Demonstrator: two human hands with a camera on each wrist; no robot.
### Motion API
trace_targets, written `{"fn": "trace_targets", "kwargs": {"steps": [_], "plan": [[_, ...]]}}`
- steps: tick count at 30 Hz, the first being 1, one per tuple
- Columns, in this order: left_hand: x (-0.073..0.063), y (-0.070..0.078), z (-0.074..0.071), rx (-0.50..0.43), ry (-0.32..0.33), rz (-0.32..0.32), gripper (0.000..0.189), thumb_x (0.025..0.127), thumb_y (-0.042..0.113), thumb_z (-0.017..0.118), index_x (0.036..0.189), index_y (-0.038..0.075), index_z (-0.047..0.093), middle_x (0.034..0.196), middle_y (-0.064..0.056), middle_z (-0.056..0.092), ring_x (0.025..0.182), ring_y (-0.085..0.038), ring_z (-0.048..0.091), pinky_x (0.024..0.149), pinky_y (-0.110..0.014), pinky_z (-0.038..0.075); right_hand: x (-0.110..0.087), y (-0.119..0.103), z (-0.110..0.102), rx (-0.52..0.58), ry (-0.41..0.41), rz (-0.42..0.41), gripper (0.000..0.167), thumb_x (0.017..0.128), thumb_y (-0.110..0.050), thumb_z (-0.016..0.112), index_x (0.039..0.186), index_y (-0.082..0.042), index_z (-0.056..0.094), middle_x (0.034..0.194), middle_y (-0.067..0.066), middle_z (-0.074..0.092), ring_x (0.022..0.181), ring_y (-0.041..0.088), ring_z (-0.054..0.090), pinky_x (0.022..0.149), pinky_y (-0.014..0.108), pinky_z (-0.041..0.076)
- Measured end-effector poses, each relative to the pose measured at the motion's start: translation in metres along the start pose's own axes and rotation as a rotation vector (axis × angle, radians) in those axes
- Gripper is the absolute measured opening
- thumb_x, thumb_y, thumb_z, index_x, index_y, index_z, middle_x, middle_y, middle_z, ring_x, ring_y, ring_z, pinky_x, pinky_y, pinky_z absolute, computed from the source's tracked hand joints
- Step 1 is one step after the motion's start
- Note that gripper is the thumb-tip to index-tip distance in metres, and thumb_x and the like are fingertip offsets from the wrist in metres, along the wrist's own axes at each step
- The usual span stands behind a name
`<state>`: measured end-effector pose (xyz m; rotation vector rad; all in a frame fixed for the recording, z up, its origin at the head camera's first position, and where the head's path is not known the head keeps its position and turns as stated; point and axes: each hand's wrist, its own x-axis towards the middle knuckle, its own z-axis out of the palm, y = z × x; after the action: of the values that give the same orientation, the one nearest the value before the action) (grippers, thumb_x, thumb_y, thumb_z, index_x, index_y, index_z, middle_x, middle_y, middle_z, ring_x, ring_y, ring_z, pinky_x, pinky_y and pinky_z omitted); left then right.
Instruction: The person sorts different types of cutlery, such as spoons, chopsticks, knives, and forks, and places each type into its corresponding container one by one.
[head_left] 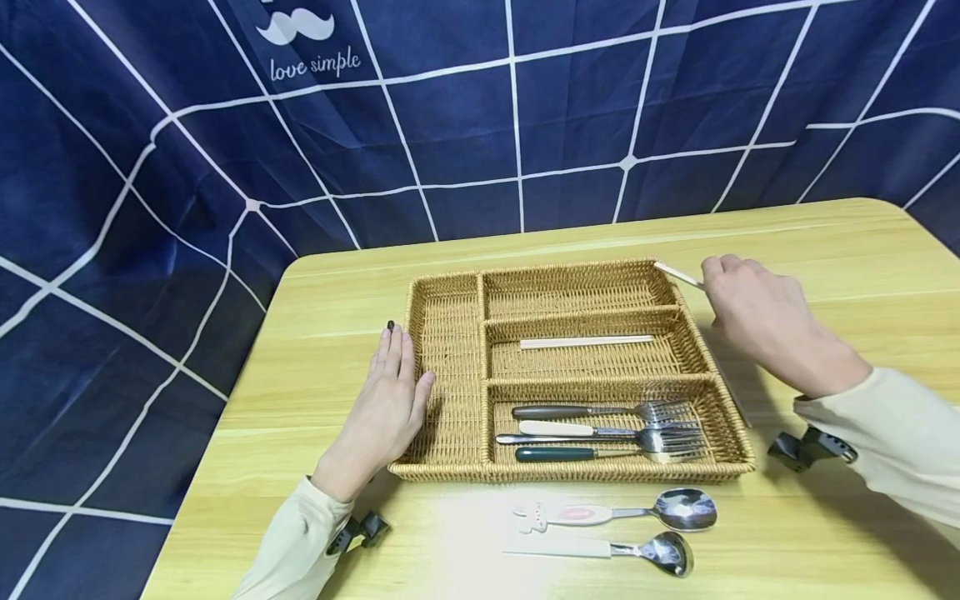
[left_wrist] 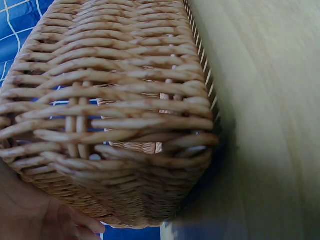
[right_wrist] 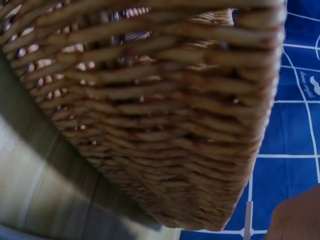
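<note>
A woven wicker cutlery tray (head_left: pixel 486 358) with several compartments stands on the table. My left hand (head_left: pixel 386 404) lies along its left wall, fingers straight and thumb over the rim. At the far right corner my right hand (head_left: pixel 761 312) pinches a pale chopstick (head_left: pixel 681 275), its tip at the tray's rim; whether a second one is held with it I cannot tell. The right wrist view shows the chopstick (right_wrist: pixel 248 220) beside the hand (right_wrist: pixel 295 217). Pale chopsticks (head_left: pixel 585 342) lie in the middle right compartment. Several forks (head_left: pixel 555 454) fill the near one.
On the table (head_left: pixel 300 350), in front of the tray, lie a spoon with a rabbit-shaped handle end (head_left: pixel 577 515) and a white-handled spoon (head_left: pixel 570 547). A blue cloth with white lines (head_left: pixel 450 142) hangs behind and to the left. A thin grey strip (head_left: pixel 733 392) runs beside the tray's right wall.
</note>
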<state>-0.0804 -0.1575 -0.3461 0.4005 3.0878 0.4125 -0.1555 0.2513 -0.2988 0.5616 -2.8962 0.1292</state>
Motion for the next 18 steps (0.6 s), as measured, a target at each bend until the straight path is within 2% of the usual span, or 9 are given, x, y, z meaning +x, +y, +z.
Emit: {"fn": "trace_targets", "kwargs": {"steps": [8,18], "plan": [[0.0,0.0,0.001,0.003,0.013,0.0,0.065,0.106,0.032,0.032,0.147,-0.014,0.012,0.154,-0.033,0.007,0.145,-0.042,0.004,0.117,-0.052,0.014,0.001,-0.004,0.002,-0.003,-0.003,-0.001,0.023,0.064,0.011,0.055,0.084,0.005,0.045,0.073,0.018,0.047,0.063,0.036,0.052,0.037,0.049,0.044],[0.0,0.0,0.002,0.0,0.007,-0.002,0.065,0.106,0.032,0.032,0.147,-0.014,0.012,0.155,-0.033,0.006,0.145,-0.042,0.002,0.117,-0.052,0.014,0.0,-0.022,0.002,-0.015,0.015,-0.059,0.02,0.071,0.013,0.054,0.087,0.007,0.046,0.075,0.019,0.049,0.064,0.037,0.053,0.038,0.048,0.046]]}}
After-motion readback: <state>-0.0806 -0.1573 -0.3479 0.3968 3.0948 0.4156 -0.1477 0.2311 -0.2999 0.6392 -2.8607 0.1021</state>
